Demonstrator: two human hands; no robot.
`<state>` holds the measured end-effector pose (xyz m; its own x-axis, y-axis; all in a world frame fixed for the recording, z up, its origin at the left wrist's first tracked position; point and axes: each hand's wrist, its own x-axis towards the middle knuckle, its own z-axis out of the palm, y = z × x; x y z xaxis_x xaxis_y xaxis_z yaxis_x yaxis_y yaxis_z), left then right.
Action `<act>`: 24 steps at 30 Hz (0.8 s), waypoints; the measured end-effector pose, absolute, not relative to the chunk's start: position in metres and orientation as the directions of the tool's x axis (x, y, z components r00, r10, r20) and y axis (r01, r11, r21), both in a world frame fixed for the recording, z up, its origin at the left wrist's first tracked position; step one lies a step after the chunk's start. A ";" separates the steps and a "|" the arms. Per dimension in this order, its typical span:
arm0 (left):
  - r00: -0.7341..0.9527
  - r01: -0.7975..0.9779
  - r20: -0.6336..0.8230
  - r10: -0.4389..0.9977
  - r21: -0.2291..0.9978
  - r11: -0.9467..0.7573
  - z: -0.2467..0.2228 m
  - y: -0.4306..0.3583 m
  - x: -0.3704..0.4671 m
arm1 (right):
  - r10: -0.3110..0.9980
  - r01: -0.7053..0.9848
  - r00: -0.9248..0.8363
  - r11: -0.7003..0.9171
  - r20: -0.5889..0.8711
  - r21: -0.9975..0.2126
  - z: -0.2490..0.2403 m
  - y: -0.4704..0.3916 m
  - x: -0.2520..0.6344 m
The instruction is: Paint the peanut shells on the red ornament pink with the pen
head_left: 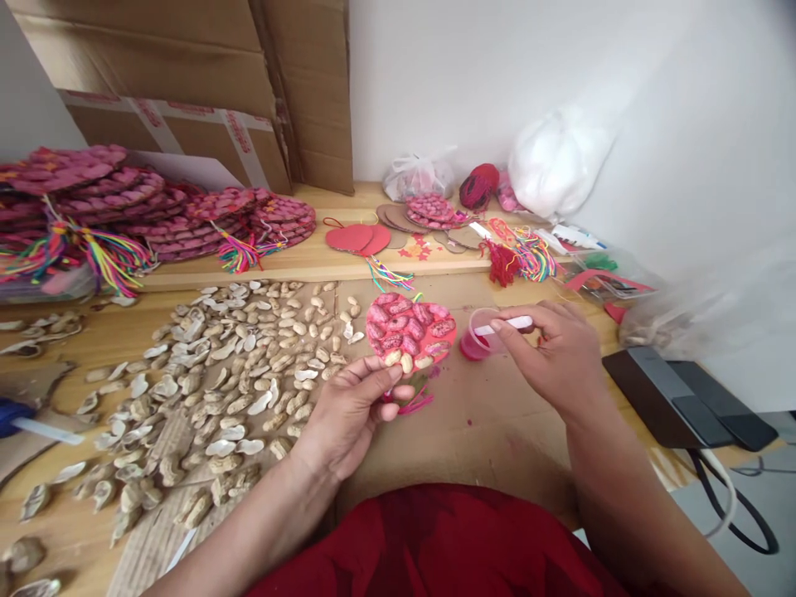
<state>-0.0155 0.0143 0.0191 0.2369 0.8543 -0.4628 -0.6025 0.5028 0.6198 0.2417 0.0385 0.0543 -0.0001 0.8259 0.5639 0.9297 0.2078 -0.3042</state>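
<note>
My left hand [357,406] grips the lower edge of a red card ornament [410,325] covered with peanut shells. Most of its shells are painted pink; a few along the bottom, by my thumb, are still pale. Pink strands lie just under it. In my right hand [553,356] is a white-handled paintbrush [510,325], pinched between thumb and fingers. Its tip reaches into a clear plastic cup [478,342] of bright pink paint, right of the ornament. How far the tip dips cannot be made out.
Loose peanut shells [242,356] spread over cardboard at left. Stacks of pink shell ornaments [93,191] with coloured tassels stand on the back ledge. Red card discs [357,239], tassels [528,253], yarn [478,186] and bags line the back. A black phone-like device [702,406] lies at right.
</note>
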 end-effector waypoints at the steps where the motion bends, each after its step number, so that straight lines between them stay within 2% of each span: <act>1: 0.240 -0.611 -0.466 0.852 0.609 0.506 0.020 0.014 -0.015 | 0.814 0.928 -0.005 0.221 0.581 -0.301 0.056 0.038 0.243; 6: 0.234 -0.645 -0.464 0.854 0.583 0.494 0.021 0.014 -0.014 | 0.758 0.922 -0.026 0.270 0.651 -0.278 0.064 0.032 0.249; 11: 0.160 -0.663 -0.449 0.879 0.611 0.433 0.020 0.014 -0.011 | 0.711 0.941 -0.031 0.257 0.702 -0.219 0.076 0.021 0.248; 13: 0.135 -0.650 -0.426 0.895 0.644 0.404 0.019 0.014 -0.010 | 0.690 0.928 -0.008 0.275 0.723 -0.251 0.082 0.012 0.242; 15: 0.103 -0.629 -0.400 0.911 0.683 0.371 0.019 0.013 -0.010 | 0.700 0.863 0.079 0.309 0.710 -0.400 0.088 0.003 0.231; 17: 0.066 -0.603 -0.373 0.925 0.724 0.335 0.020 0.012 -0.009 | 0.716 0.783 0.051 0.404 0.696 -0.472 0.092 -0.004 0.218; 19: 0.037 -0.578 -0.347 0.937 0.757 0.303 0.020 0.010 -0.009 | 0.699 0.755 -0.003 0.470 0.715 -0.457 0.091 -0.007 0.206; 24: 0.003 -0.535 -0.293 0.956 0.807 0.249 0.021 0.007 -0.009 | 0.703 0.739 -0.068 0.513 0.708 -0.437 0.083 -0.006 0.190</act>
